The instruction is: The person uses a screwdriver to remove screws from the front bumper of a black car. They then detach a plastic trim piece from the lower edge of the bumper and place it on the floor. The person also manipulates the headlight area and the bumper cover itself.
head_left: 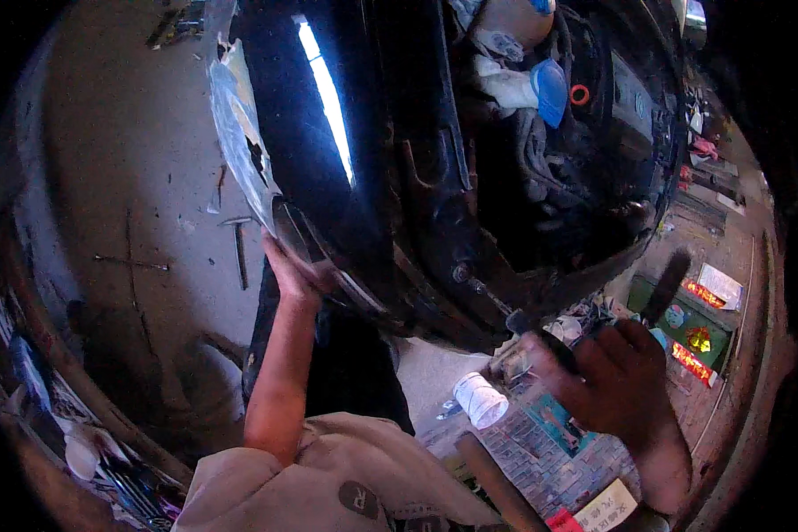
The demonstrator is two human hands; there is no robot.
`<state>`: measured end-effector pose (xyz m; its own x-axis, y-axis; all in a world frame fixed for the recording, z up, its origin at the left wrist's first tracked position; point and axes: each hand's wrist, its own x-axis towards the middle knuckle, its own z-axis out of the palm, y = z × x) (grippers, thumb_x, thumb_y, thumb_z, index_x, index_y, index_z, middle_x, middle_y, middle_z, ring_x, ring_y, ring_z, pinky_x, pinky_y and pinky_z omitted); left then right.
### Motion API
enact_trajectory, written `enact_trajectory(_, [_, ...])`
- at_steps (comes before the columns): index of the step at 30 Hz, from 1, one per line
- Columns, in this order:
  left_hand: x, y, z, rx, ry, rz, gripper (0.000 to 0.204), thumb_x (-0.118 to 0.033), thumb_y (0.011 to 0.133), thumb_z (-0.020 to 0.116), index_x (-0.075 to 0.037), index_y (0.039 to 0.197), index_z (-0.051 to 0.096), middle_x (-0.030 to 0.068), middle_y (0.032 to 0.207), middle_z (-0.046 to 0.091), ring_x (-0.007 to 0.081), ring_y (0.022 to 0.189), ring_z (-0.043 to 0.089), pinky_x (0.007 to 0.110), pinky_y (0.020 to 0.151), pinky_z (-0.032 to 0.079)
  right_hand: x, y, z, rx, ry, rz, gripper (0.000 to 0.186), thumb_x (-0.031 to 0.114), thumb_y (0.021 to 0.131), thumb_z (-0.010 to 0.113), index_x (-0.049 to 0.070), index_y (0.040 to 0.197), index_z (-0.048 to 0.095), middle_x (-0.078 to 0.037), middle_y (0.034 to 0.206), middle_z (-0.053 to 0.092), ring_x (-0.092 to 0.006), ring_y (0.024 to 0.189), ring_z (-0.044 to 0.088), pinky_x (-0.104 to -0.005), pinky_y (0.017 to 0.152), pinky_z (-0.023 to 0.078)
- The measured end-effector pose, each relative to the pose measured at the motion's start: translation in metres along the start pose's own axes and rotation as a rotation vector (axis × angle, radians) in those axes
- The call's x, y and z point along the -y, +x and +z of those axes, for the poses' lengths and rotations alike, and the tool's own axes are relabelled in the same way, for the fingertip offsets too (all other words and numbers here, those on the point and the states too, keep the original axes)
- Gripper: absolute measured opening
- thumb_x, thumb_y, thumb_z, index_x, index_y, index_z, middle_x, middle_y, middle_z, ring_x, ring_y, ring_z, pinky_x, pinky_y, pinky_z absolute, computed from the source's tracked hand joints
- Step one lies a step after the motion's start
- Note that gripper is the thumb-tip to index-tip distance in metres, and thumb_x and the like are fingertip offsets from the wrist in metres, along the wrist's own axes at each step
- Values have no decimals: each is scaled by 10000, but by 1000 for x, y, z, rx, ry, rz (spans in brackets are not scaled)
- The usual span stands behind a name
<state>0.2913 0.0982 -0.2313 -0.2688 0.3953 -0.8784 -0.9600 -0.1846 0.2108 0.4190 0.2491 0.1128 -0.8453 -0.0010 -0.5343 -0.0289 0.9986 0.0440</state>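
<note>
Apparently working round fitting [461, 271] on dark vehicle front [390, 275].
Holding slim-shafted tool [516, 321] near fitting in close-wrapped grip of right hand [612, 377]; resting left hand [291, 277] at vehicle edge, unable to tell its grip. Next, probably align shaft with fitting.

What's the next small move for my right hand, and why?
Probably check that the tool sits squarely on the round fitting before turning it. Your right hand grips the tool and its thin shaft points at that fitting, but whether the tip is seated isn't clear. Your left hand is at the car's front edge.
</note>
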Motion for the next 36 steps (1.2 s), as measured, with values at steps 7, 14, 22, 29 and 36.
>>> enact_trajectory(7, [4, 12, -23, 135, -62, 4, 795, -698, 918, 150, -119, 1441, 304, 132, 1366, 450, 334, 1161, 507, 471, 908, 481, -8, 7, 21, -120, 112, 36, 343, 238, 786, 735, 43, 1044, 621, -34, 681, 505, -179, 589, 529, -338, 551, 426])
enact_trajectory(14, [12, 24, -33, 58, -53, 15, 710, -615, 943, 207, -109, 1384, 437, 129, 1348, 504, 336, 1204, 498, 464, 1012, 421, 19, 11, 32, -147, 574, 790, 181, 180, 758, 729, 37, 867, 702, -125, 683, 663, -282, 590, 641, -378, 581, 475])
enact_trajectory(22, [12, 22, -35, 56, -64, -29, 783, -695, 914, 192, -128, 1447, 281, 148, 1335, 473, 378, 1156, 512, 539, 874, 491, -11, 15, 15, -91, 85, -90, 372, 228, 731, 764, 30, 1011, 620, -33, 651, 482, -199, 584, 523, -360, 587, 433])
enact_trajectory(29, [14, 23, -33, 63, -145, -105, 651, -593, 947, 246, -125, 1344, 463, 108, 1286, 543, 324, 1173, 511, 458, 1000, 416, 12, 13, 19, -98, 78, 294, 158, 168, 766, 669, 63, 867, 609, -25, 654, 511, -187, 558, 504, -364, 559, 399])
enact_trajectory(36, [4, 15, -22, 35, -199, -96, 667, -612, 938, 234, -131, 1318, 495, 103, 1264, 565, 327, 1151, 528, 476, 1009, 406, 15, 18, 34, -153, 184, 602, 112, 149, 800, 606, 77, 715, 594, -64, 590, 545, -250, 536, 546, -402, 547, 420])
